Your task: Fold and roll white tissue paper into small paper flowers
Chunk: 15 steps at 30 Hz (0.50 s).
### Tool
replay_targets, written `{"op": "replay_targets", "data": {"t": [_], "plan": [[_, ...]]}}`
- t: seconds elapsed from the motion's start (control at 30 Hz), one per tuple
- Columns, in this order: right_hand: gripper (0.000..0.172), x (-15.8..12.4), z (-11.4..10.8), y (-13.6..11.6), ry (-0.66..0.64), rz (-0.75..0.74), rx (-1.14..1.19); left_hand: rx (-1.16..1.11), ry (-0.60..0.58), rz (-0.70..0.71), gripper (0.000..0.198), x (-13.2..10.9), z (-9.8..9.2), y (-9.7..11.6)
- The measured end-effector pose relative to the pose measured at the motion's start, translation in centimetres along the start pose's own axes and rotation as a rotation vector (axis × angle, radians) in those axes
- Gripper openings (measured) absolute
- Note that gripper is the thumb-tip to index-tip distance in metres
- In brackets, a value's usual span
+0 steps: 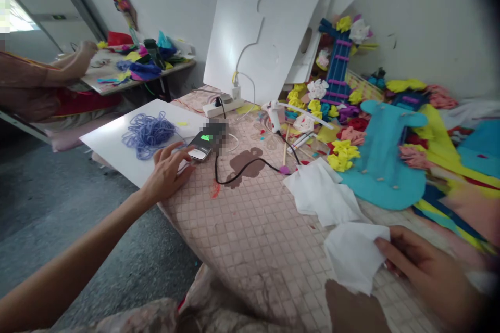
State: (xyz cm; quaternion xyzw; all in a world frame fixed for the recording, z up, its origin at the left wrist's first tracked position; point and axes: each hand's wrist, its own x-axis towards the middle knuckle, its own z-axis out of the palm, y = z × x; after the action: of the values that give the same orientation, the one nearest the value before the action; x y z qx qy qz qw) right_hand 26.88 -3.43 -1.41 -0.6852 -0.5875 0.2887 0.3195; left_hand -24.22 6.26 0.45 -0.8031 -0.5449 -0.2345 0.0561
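My left hand [167,170] reaches out with its fingers stretched apart over the table's left edge. Its fingertips are at the near end of a dark phone [209,138] with a lit screen, part of which is blurred out. Between the thumb and fingers of my right hand [420,260] is a white sheet of thin, tissue-like paper [353,255], held by its right edge. Just beyond it, a small pile of similar white sheets [322,192] lies on the patterned tablecloth [242,223].
A hot glue gun [273,114] stands near a power strip [222,107]; a black cord crosses the cloth. Tangled purple string [148,132] lies on a white board [113,135]. A blue guitar-shaped piece [383,166] and paper flowers fill the right. Another person [35,83] sits far left.
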Motion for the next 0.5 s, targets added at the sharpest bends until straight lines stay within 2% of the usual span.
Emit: {"op": "replay_targets", "data": {"t": [0.07,0.1,0.2,0.23,0.33,0.43,0.5], "plan": [[0.026,0.2,-0.2,-0.7,-0.091,-0.009,0.087,0.007,0.081,0.011,0.024,0.1,-0.5,0.9],[0.026,0.3,-0.3,-1.0,-0.094,-0.027,0.098,0.004,0.124,0.022,0.029,0.2,-0.8,1.7],[0.023,0.6,-0.2,-1.6,-0.133,-0.058,0.110,-0.066,0.231,0.120,0.039,0.3,-1.8,6.0],[0.024,0.7,-0.1,-1.7,-0.156,-0.066,0.119,-0.115,0.227,0.182,0.039,0.3,-2.0,7.8],[0.027,1.0,0.2,-1.9,-0.162,-0.053,0.150,-0.302,0.085,0.421,0.035,0.2,-1.6,13.4],[0.034,0.5,0.1,-2.1,0.027,-0.067,0.175,-0.453,-0.208,0.682,0.027,0.6,-0.1,17.7],[0.032,-0.5,-0.3,-2.2,0.116,-0.099,0.139,-0.504,-0.318,0.768,0.024,1.2,1.1,19.6]]}}
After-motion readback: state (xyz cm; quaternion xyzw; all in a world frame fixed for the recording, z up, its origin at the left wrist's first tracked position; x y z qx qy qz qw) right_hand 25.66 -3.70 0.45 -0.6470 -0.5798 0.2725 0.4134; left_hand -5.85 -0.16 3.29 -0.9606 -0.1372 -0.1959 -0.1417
